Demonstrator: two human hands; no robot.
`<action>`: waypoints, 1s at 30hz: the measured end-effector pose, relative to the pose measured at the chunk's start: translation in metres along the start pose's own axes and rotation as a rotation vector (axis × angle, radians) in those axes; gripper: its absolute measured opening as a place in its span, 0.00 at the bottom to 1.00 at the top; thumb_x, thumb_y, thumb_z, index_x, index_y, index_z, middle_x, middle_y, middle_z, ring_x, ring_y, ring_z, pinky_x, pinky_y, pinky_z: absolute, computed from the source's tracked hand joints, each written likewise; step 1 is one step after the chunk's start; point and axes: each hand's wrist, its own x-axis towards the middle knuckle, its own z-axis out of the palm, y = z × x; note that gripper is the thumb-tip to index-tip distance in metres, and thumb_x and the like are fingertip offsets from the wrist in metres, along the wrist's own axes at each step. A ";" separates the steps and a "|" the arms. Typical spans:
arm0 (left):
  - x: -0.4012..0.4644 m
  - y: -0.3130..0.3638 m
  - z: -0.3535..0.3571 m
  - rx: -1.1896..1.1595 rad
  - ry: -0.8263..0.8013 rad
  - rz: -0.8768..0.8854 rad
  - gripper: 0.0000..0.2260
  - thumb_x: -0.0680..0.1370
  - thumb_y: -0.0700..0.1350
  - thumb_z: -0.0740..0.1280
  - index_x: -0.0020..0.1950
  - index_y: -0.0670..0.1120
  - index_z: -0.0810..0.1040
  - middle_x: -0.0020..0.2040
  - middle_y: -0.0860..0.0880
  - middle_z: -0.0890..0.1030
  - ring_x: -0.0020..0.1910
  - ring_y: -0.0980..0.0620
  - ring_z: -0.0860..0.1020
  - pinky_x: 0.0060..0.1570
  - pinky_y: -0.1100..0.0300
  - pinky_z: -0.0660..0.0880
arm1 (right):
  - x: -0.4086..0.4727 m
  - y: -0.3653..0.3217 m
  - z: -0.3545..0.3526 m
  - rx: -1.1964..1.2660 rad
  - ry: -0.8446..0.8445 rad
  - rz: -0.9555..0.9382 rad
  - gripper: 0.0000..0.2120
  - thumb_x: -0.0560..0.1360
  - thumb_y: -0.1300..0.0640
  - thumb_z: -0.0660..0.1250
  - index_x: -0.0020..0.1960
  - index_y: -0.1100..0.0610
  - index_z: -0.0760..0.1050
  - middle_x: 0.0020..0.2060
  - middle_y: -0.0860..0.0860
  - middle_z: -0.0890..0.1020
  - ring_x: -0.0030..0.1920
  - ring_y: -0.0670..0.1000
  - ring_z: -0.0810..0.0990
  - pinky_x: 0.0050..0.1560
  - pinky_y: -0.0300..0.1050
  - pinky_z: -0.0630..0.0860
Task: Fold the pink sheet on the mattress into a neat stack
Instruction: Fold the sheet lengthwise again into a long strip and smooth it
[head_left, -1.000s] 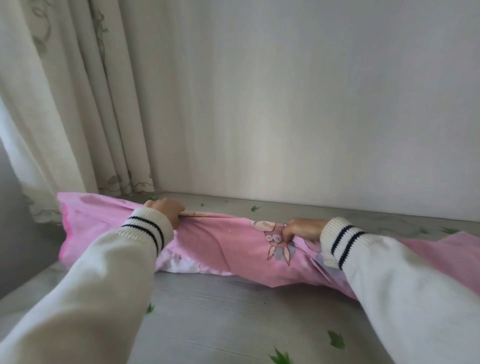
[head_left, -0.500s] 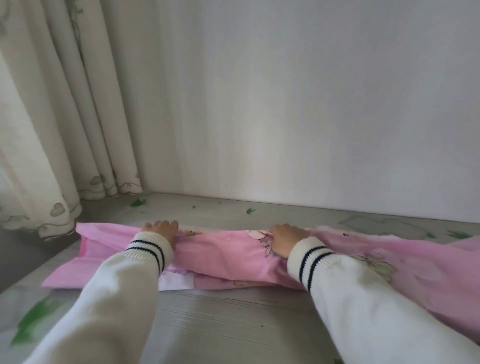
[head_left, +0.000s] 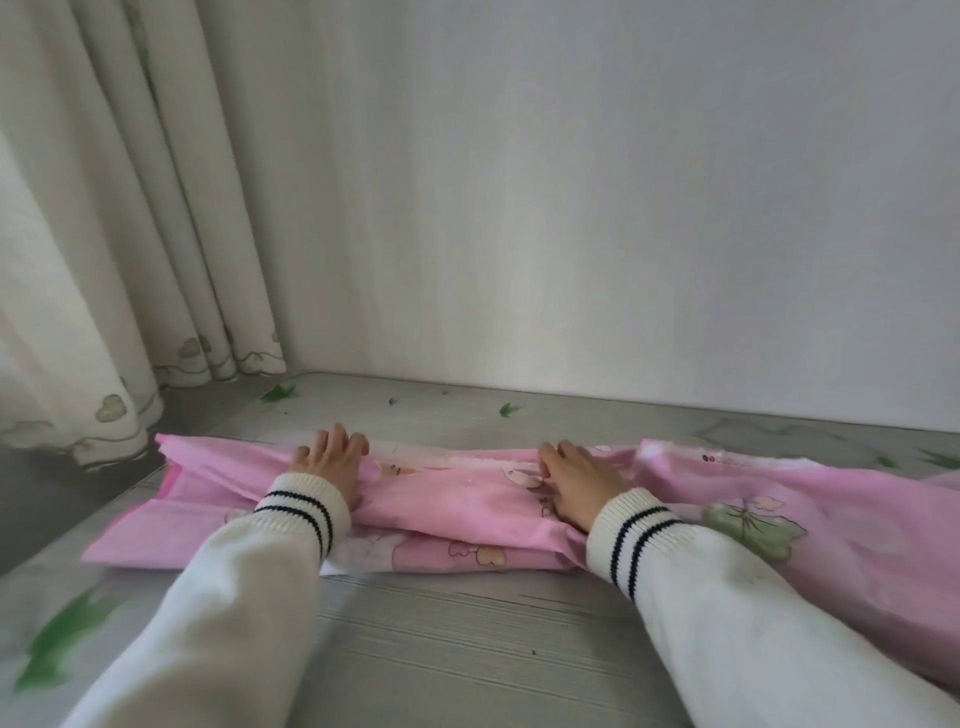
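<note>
The pink sheet (head_left: 457, 514) with cartoon prints lies folded into a long band across the grey mattress (head_left: 467, 639), running from the left edge out past the right side of the view. My left hand (head_left: 330, 465) rests flat on the band's far edge, fingers spread. My right hand (head_left: 574, 480) lies flat on the sheet further right, palm down. Both hands press on the cloth and grip nothing. The sheet's right part is looser and wider, and my right sleeve covers some of it.
A white wall (head_left: 571, 208) rises right behind the mattress. Cream curtains (head_left: 104, 234) hang at the left, their hem reaching the mattress corner. The mattress cover has green leaf prints (head_left: 62, 639). The mattress's left edge drops off near the curtain.
Both hands have let go of the sheet's edge that they pinched and lifted. The folded layer now lies down on the mattress, and both hands lie flat on it.
</note>
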 end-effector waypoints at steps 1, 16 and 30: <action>-0.001 -0.001 -0.002 0.007 0.023 0.013 0.22 0.73 0.42 0.63 0.66 0.49 0.62 0.64 0.48 0.65 0.66 0.48 0.65 0.66 0.55 0.65 | -0.002 -0.002 -0.002 0.001 0.067 -0.042 0.16 0.74 0.65 0.60 0.61 0.56 0.65 0.59 0.53 0.72 0.55 0.51 0.71 0.59 0.44 0.70; -0.025 -0.011 -0.018 -0.024 -0.313 0.115 0.28 0.77 0.45 0.63 0.74 0.54 0.57 0.72 0.47 0.62 0.70 0.46 0.65 0.69 0.49 0.64 | -0.027 -0.029 -0.012 0.021 -0.156 -0.146 0.19 0.77 0.46 0.56 0.58 0.57 0.74 0.53 0.54 0.80 0.47 0.52 0.78 0.53 0.46 0.76; -0.028 -0.014 -0.038 -0.165 0.114 -0.032 0.13 0.78 0.36 0.57 0.62 0.45 0.69 0.62 0.46 0.75 0.62 0.47 0.73 0.64 0.55 0.66 | -0.026 -0.017 -0.028 0.431 -0.124 -0.017 0.18 0.81 0.53 0.54 0.33 0.54 0.66 0.25 0.48 0.67 0.23 0.46 0.64 0.28 0.35 0.66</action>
